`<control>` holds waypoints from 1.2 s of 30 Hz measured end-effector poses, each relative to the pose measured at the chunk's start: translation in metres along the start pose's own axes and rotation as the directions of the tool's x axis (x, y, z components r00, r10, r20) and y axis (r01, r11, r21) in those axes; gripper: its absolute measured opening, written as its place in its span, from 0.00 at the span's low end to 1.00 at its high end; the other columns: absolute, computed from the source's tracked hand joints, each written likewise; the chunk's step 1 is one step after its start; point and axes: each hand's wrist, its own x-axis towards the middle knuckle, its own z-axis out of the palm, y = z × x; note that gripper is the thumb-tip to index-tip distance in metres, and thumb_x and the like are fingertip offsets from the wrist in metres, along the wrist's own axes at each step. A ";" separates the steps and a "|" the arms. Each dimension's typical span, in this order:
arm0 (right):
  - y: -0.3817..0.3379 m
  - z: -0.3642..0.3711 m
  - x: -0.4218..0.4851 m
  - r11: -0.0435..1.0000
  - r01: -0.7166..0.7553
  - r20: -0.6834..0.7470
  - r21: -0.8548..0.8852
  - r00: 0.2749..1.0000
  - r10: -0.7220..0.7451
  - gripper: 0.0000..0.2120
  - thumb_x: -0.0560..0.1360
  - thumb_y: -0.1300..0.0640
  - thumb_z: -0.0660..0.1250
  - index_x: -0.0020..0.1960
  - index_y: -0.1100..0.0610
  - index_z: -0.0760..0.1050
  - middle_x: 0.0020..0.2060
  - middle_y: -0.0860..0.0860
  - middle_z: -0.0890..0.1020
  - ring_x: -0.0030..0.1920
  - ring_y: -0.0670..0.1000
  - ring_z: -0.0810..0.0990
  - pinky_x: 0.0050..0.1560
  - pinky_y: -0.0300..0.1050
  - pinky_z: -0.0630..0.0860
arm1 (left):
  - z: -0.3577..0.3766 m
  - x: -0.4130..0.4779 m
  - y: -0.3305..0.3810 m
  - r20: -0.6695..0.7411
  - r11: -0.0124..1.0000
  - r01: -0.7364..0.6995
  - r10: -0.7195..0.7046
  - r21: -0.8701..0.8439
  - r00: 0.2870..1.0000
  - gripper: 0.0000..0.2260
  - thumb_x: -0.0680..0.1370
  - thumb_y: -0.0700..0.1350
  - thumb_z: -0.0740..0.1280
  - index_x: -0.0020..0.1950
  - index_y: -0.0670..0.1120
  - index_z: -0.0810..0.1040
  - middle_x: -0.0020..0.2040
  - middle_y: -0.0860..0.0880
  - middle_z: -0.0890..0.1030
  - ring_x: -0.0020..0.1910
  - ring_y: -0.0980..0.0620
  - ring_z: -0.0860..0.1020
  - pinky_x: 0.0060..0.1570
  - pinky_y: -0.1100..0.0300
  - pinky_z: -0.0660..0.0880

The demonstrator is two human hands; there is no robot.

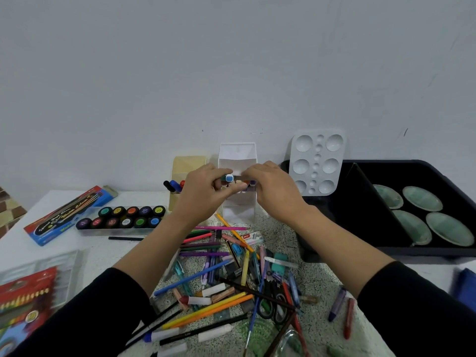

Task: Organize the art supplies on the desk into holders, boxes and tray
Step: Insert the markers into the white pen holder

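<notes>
Far left: red colour pencil box (24, 302) at the worktop (77, 251) edge, partly cut off. Behind it, blue brush box (68, 215) lying at an angle. Just beside it, clear tray of paint pots (121, 218), two rows, lids on.

Beige holder (189, 164) at the wall, a few markers (173, 186) sticking out of its lower slot.

Left hand (206, 193) is up at the white tiered holder (238, 155), fingers curled, pinching a blue-capped marker (228, 178) at the middle tier. A row of markers sits in that tier, caps facing out.

Right hand (270, 188) is on the same tier from the other side, fingers curled over the marker row. Can't tell if it actually grips one.

In front of the holder: loose pile of pencils and pens (219, 276) on the worktop, staples box (251, 238) and scissors (270, 304) in the mix. Two crayons (338, 304) lie apart to the right.

White paint palette (318, 166) leans upright against the wall. Black tray (360, 215) far right holds four green oval dishes (422, 198).
</notes>
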 end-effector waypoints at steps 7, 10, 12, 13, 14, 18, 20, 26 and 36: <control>0.002 0.002 0.001 1.000 -0.001 -0.013 -0.003 1.000 0.001 0.15 0.74 0.68 0.62 0.55 0.54 0.81 0.51 0.48 0.84 0.50 0.53 0.74 0.44 0.56 0.76 | -0.001 0.002 -0.001 0.018 1.000 0.027 -0.027 0.008 0.999 0.18 0.76 0.60 0.67 0.55 0.47 0.84 0.33 0.54 0.71 0.34 0.56 0.71 0.36 0.70 0.64; 0.001 0.002 0.001 1.000 0.008 -0.005 0.000 1.000 -0.008 0.15 0.74 0.65 0.60 0.55 0.54 0.81 0.50 0.49 0.84 0.49 0.53 0.74 0.44 0.56 0.76 | 0.003 0.003 -0.004 0.008 0.997 0.082 -0.082 -0.012 0.997 0.15 0.76 0.57 0.71 0.55 0.48 0.85 0.32 0.56 0.69 0.34 0.58 0.70 0.36 0.69 0.64; 0.000 0.002 0.001 1.000 0.008 0.000 0.003 1.000 -0.008 0.17 0.74 0.62 0.57 0.55 0.54 0.81 0.50 0.49 0.84 0.49 0.54 0.74 0.44 0.55 0.76 | 0.006 0.004 -0.006 -0.001 0.987 0.146 -0.147 -0.065 0.989 0.14 0.75 0.55 0.73 0.55 0.48 0.86 0.30 0.56 0.68 0.32 0.58 0.69 0.34 0.69 0.63; 0.000 0.002 0.001 1.000 0.006 0.000 0.003 1.000 -0.006 0.18 0.73 0.61 0.55 0.55 0.54 0.81 0.50 0.49 0.83 0.49 0.54 0.74 0.44 0.55 0.76 | 0.008 0.004 -0.006 -0.003 0.980 0.173 -0.174 -0.095 0.985 0.14 0.74 0.54 0.74 0.55 0.47 0.86 0.28 0.55 0.67 0.30 0.57 0.68 0.33 0.68 0.62; 0.000 0.002 0.001 1.000 0.005 -0.003 0.004 1.000 -0.005 0.19 0.72 0.60 0.54 0.54 0.54 0.81 0.50 0.49 0.83 0.49 0.54 0.74 0.43 0.55 0.76 | 0.009 0.004 -0.006 -0.005 0.975 0.189 -0.190 -0.120 0.982 0.14 0.74 0.54 0.74 0.55 0.47 0.87 0.26 0.54 0.66 0.28 0.56 0.66 0.32 0.67 0.61; 0.000 0.004 0.000 1.000 0.005 -0.027 0.002 1.000 -0.005 0.17 0.72 0.62 0.56 0.54 0.55 0.80 0.49 0.49 0.83 0.49 0.54 0.74 0.42 0.55 0.76 | 0.012 0.003 -0.004 -0.014 0.970 0.203 -0.207 -0.133 0.978 0.14 0.74 0.54 0.74 0.55 0.47 0.86 0.26 0.50 0.68 0.27 0.54 0.63 0.31 0.66 0.61; -0.002 0.005 -0.001 1.000 0.009 -0.037 -0.010 0.999 -0.009 0.15 0.73 0.65 0.60 0.55 0.56 0.79 0.49 0.49 0.83 0.50 0.54 0.74 0.42 0.56 0.76 | 0.012 0.002 -0.003 -0.006 0.972 0.205 -0.207 -0.114 0.978 0.14 0.75 0.55 0.73 0.56 0.48 0.86 0.27 0.51 0.68 0.27 0.55 0.64 0.31 0.65 0.61; -0.004 0.012 -0.006 0.998 0.013 -0.059 -0.057 0.998 -0.016 0.15 0.75 0.68 0.62 0.58 0.55 0.77 0.50 0.50 0.79 0.50 0.55 0.72 0.41 0.56 0.76 | 0.006 -0.008 0.000 0.003 0.980 0.160 -0.161 -0.119 0.987 0.10 0.82 0.48 0.67 0.59 0.46 0.84 0.31 0.61 0.73 0.32 0.63 0.72 0.35 0.72 0.65; -0.007 0.012 -0.004 0.994 0.015 -0.052 -0.110 0.998 -0.021 0.14 0.75 0.68 0.62 0.56 0.55 0.76 0.46 0.51 0.79 0.47 0.55 0.72 0.37 0.56 0.75 | 0.010 -0.002 -0.007 0.008 0.954 0.262 -0.264 -0.143 0.965 0.10 0.80 0.52 0.70 0.57 0.51 0.86 0.41 0.47 0.84 0.41 0.48 0.79 0.45 0.49 0.76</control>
